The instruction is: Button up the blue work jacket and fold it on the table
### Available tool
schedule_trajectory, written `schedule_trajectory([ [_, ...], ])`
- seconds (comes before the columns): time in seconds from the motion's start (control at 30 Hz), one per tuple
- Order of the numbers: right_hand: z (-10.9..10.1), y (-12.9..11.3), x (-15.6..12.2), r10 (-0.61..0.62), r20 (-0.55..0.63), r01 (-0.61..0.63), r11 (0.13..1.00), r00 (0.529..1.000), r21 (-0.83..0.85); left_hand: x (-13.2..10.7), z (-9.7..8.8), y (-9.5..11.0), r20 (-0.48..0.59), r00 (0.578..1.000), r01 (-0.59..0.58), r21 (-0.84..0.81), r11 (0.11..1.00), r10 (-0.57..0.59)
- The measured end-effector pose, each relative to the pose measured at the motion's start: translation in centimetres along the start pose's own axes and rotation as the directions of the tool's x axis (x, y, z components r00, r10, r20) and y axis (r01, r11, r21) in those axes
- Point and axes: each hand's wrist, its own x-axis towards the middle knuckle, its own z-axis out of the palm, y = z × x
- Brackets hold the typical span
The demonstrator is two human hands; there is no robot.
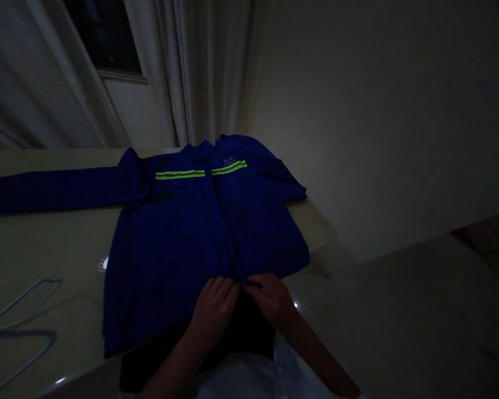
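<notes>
A dark blue work jacket (166, 233) lies spread out front side up, with yellow-green striped bands across the chest and a small light mark above one band. Its left-hand sleeve stretches flat to the picture's edge; the other is bent at the far right. At the bottom of the front opening, my left hand (217, 303) is closed on the hem. Close beside it, my right hand (271, 299) pinches the other front edge near the same spot. What lies between the fingertips is too dark to make out beyond the jacket's cloth.
The jacket rests on a pale, glossy table (45, 249), whose right corner shows past it. White wire hangers (29, 332) lie at the near left. Behind stand long curtains (208, 66) and a dark window (108, 39). A plain wall (378, 111) rises at the right. The room is dim.
</notes>
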Motion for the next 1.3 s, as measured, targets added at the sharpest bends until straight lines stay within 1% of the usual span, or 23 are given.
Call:
schedule_trajectory([
  [0.17,-0.2,-0.7,0.2,-0.015,0.037,0.018,0.998,0.999,-0.067,-0.1,0.0,0.0,-0.044,0.999,-0.014,0.019,1.000,0.015],
  [0.27,-0.3,-1.0,0.3,-0.023,0.037,0.026,0.997,0.999,-0.077,-0.1,0.0,0.0,-0.056,0.998,0.027,-0.024,0.999,-0.028],
  [0.37,-0.4,-1.1,0.4,-0.020,0.047,0.023,0.997,0.999,-0.077,-0.1,0.1,0.1,-0.037,0.995,0.085,-0.063,0.994,-0.088],
  [0.43,-0.2,-1.1,0.3,-0.013,0.039,0.016,0.997,0.999,-0.080,-0.1,0.2,0.1,-0.032,0.994,0.100,-0.072,0.992,-0.103],
  [0.53,0.1,-1.0,0.2,0.036,0.019,-0.036,0.999,0.999,-0.024,0.1,0.1,0.1,-0.054,0.995,0.076,-0.071,0.995,-0.079],
  [0.67,0.6,-0.3,-0.2,0.153,-0.025,-0.150,0.983,0.988,0.104,0.3,-0.2,-0.1,-0.068,0.997,0.017,-0.094,0.995,-0.023],
  [0.73,0.8,0.1,-0.4,0.166,-0.017,-0.163,0.981,0.986,0.105,0.4,-0.3,-0.2,-0.059,0.998,0.012,-0.105,0.994,-0.018],
  [0.8,0.9,0.4,-0.5,0.130,0.003,-0.130,0.990,0.992,0.053,0.5,-0.3,-0.4,-0.062,0.998,-0.016,-0.087,0.996,0.010],
  [0.93,0.9,0.3,-0.3,0.024,0.053,-0.020,0.997,0.998,-0.071,0.7,0.1,-0.6,-0.057,0.994,-0.095,-0.004,0.995,0.094],
  [1.0,0.8,0.1,0.1,0.000,0.098,0.010,0.995,0.995,-0.104,0.7,0.1,-0.6,-0.061,0.994,-0.094,0.008,0.996,0.094],
  [1.1,0.6,-0.2,0.7,0.001,0.173,0.019,0.993,0.985,-0.115,0.7,-0.3,-0.5,-0.119,0.991,-0.065,-0.037,0.997,0.061],
  [1.17,0.6,-0.2,0.8,0.033,0.167,-0.020,0.997,0.985,-0.077,0.7,-0.6,-0.4,-0.149,0.988,-0.062,-0.084,0.995,0.049],
  [1.2,0.5,-0.1,0.8,0.068,0.148,-0.063,0.997,0.987,-0.041,0.8,-0.7,-0.4,-0.151,0.988,-0.056,-0.108,0.993,0.039],
  [1.23,0.3,0.0,0.8,0.116,0.116,-0.117,0.993,0.986,0.005,0.9,-0.8,-0.4,-0.147,0.989,-0.042,-0.133,0.990,0.022],
  [1.3,-0.2,0.3,0.7,0.228,0.051,-0.232,0.968,0.972,0.100,1.0,-0.7,-0.5,-0.112,0.993,0.028,-0.184,0.982,-0.049],
])
